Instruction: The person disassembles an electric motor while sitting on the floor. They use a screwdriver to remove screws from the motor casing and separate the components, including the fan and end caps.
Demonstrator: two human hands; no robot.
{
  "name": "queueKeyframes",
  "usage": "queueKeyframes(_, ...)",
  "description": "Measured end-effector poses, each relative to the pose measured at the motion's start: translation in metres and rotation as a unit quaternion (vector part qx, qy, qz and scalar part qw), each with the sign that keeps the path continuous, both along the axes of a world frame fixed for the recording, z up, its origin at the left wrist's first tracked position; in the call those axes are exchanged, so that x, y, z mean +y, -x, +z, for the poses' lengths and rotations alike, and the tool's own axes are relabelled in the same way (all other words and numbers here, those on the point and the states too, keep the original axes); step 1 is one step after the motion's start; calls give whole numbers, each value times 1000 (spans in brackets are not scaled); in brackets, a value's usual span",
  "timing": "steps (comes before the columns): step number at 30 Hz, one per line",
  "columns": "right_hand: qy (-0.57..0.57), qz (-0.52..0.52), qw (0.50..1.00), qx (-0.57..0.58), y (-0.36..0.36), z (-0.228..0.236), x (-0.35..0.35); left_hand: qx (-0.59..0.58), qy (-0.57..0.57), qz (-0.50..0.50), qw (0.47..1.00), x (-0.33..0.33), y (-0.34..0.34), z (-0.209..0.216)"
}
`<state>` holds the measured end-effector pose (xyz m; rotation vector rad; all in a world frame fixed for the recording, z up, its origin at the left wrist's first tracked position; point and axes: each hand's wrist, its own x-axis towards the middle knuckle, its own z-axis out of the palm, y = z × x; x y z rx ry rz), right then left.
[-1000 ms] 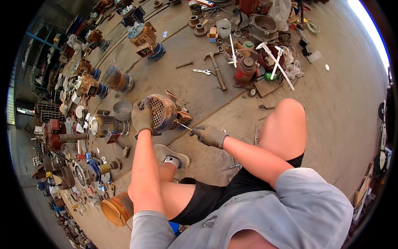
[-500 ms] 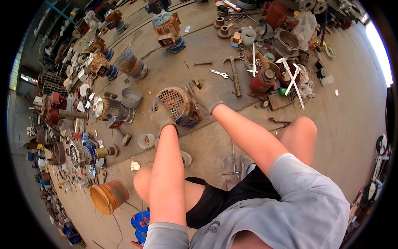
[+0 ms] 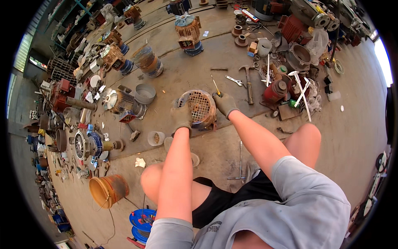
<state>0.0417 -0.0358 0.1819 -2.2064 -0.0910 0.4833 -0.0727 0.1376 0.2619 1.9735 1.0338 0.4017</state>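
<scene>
My gloved left hand (image 3: 181,114) is closed over the left edge of a round, rusty motor fan cover (image 3: 201,108) with a square-holed grille. The cover stands on the floor in front of my knees, its grille facing up toward me. Just right of its rim, my gloved right hand (image 3: 225,103) grips a screwdriver (image 3: 216,85) with a yellow and dark handle. The screwdriver's shaft points away from me and is apart from the cover. My left fingertips are partly hidden.
A claw hammer (image 3: 248,85) and an adjustable wrench (image 3: 234,80) lie beyond my right hand. Calipers (image 3: 301,95) rest by a red bottle jack (image 3: 275,91). Left are a grey bowl (image 3: 145,93), a motor (image 3: 120,101), a small tub (image 3: 156,138) and an orange bucket (image 3: 114,191).
The view has shifted, moving the scene rightward. The fan cover has turned and shows less of its side. The screwdriver points more directly away, and my right hand sits slightly off the rim.
</scene>
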Motion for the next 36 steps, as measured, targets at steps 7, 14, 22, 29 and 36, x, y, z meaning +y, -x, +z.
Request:
queueKeyframes(7,-41,-83,996,-12,118,-30,-135,142,-142,-273,941,-31,-47,52)
queueKeyframes(14,-110,-38,990,83,188,86,-180,250,-259,-206,910,-41,-14,36)
queueKeyframes(22,21,210,977,-41,101,171,-270,63,-320,-295,898,-86,38,87)
queueKeyframes(29,24,237,963,-123,50,108,-253,68,-50,-85,993,-12,16,-31)
queueKeyframes(36,18,255,959,-118,16,82,-218,-81,128,30,988,-60,3,-6)
